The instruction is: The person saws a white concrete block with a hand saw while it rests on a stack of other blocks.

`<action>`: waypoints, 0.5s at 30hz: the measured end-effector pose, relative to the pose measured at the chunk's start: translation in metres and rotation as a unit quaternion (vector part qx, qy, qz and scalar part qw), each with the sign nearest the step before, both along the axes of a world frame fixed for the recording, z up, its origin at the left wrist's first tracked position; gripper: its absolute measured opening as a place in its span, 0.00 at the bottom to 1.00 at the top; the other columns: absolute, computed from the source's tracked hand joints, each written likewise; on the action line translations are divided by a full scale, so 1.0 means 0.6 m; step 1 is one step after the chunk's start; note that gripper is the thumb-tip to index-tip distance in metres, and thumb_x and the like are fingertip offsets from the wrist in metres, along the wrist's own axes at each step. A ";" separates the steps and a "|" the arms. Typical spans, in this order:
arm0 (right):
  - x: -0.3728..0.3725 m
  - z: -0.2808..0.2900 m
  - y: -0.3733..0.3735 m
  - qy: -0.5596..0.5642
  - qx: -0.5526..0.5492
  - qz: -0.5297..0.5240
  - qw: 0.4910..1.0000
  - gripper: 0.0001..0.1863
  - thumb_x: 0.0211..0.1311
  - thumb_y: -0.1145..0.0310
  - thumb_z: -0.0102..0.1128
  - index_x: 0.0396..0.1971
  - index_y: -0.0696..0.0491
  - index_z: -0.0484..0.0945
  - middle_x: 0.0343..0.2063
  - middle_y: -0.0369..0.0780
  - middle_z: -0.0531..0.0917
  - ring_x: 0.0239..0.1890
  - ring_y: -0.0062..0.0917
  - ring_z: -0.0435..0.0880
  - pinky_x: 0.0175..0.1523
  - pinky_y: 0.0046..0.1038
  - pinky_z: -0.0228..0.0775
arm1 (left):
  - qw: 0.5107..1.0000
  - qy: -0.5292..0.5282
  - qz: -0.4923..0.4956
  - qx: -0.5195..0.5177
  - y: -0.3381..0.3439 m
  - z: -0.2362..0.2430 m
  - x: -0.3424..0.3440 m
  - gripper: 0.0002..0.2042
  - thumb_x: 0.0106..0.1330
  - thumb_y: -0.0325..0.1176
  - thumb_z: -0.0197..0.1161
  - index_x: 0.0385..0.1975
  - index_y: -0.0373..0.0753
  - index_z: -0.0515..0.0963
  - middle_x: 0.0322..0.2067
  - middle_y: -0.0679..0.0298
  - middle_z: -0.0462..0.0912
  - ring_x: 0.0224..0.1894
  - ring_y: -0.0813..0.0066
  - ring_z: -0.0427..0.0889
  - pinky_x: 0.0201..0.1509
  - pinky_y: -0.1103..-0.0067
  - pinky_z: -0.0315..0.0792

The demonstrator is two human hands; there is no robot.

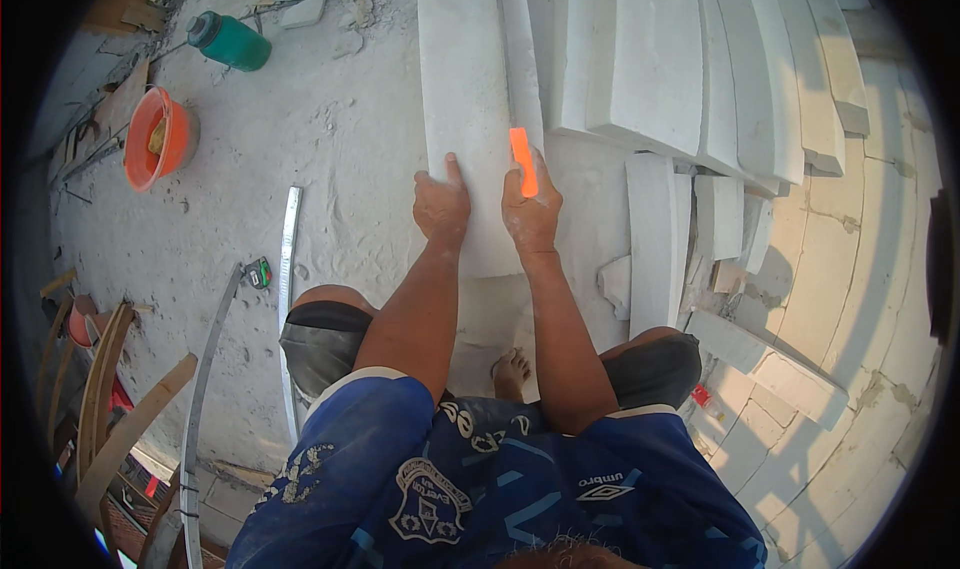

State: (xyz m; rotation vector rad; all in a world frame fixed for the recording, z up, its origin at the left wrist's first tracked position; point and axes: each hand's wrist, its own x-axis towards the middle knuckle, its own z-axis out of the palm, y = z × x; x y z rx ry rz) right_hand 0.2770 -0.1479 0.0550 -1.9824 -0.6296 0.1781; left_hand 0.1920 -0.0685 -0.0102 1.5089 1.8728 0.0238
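A long white block, which looks like aerated concrete (462, 79), lies lengthwise in front of me. My left hand (442, 205) grips its left edge near the close end, thumb on top and the other fingers over the side. In my right hand (531, 214) is the orange handle of a handsaw (522, 162), fingers wrapped round it. The thin saw blade points away from me, along a lengthwise line right of the block's middle. A narrower strip of the block shows to the right of the blade. The blade's far tip is cut off by the top of the picture.
Several white blocks (655, 59) stand stacked at the right. To the left are a green bottle (232, 44), an orange bucket (182, 154), a tape measure (259, 273) and a metal straightedge (289, 244). Wooden strips (130, 434) lie at lower left. My bare foot (511, 374) is close behind the block.
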 end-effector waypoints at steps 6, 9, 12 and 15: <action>0.095 0.003 0.089 0.021 -0.041 0.002 0.999 0.24 0.69 0.65 0.57 0.61 0.60 0.79 0.29 0.47 0.87 0.27 0.32 0.85 0.40 0.33 0.79 | 1.000 -0.001 -0.001 -0.019 -0.004 0.011 0.022 0.38 0.72 0.67 0.50 0.55 0.29 0.74 0.50 0.42 0.84 0.53 0.43 0.85 0.59 0.58 0.77; 0.100 0.003 0.108 0.054 -0.037 0.003 0.998 0.24 0.69 0.65 0.57 0.61 0.60 0.78 0.29 0.47 0.87 0.30 0.31 0.86 0.41 0.32 0.79 | 1.000 -0.005 0.005 -0.011 -0.002 0.001 0.013 0.38 0.72 0.68 0.50 0.55 0.30 0.74 0.49 0.43 0.84 0.53 0.43 0.85 0.59 0.58 0.77; 0.051 -0.013 0.054 0.052 -0.015 0.006 0.999 0.24 0.68 0.67 0.58 0.62 0.60 0.78 0.30 0.46 0.87 0.33 0.28 0.87 0.43 0.30 0.79 | 1.000 -0.012 -0.002 -0.023 0.001 0.004 0.001 0.38 0.72 0.68 0.50 0.54 0.31 0.74 0.49 0.44 0.84 0.52 0.44 0.85 0.58 0.58 0.77; 0.007 -0.018 0.009 0.003 0.015 0.021 1.000 0.23 0.68 0.70 0.58 0.61 0.60 0.79 0.31 0.45 0.88 0.34 0.25 0.87 0.45 0.28 0.79 | 1.000 0.015 0.010 -0.020 0.004 0.000 -0.007 0.38 0.72 0.69 0.50 0.53 0.31 0.74 0.49 0.43 0.84 0.52 0.44 0.85 0.58 0.59 0.77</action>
